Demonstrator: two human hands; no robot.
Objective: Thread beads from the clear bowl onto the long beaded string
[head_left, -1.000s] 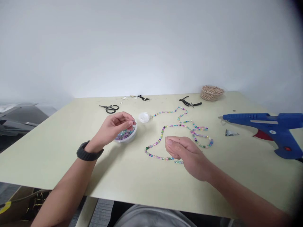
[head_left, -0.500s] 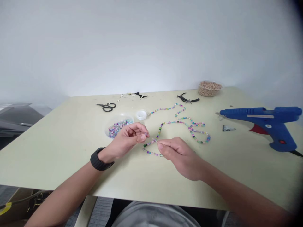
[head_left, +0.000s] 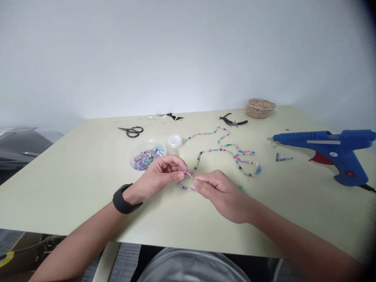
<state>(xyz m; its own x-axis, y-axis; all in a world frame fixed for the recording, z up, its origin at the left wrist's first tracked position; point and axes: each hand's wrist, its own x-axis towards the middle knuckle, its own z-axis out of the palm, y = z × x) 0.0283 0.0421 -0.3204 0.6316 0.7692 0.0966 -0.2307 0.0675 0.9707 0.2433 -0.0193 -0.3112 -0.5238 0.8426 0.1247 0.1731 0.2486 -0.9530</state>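
Note:
A small purple bead [head_left: 184, 171] is pinched between the thumb and forefinger of my left hand [head_left: 161, 174], which wears a black wristband. My right hand [head_left: 221, 192] is closed on a thin needle [head_left: 190, 175], its tip meeting the bead; whether it has passed through the hole I cannot tell. Behind and below the hands, a long string of coloured beads [head_left: 216, 150] winds over the table. Part of the string is hidden by my right hand. Left of it sits a clear bowl of loose beads [head_left: 147, 158], partly behind my left hand.
Beyond the bowl stands a small white spool [head_left: 175, 141]. Black scissors [head_left: 132, 131] lie at the back left, black pliers [head_left: 233, 120] at the back right near a tub of brown pellets [head_left: 260, 108]. A blue glue gun [head_left: 326, 147] rests at the right beside a small patterned triangle [head_left: 283, 157].
My two hands have come closer together. The needle's tip, formerly a small gap from the bead, now meets it.

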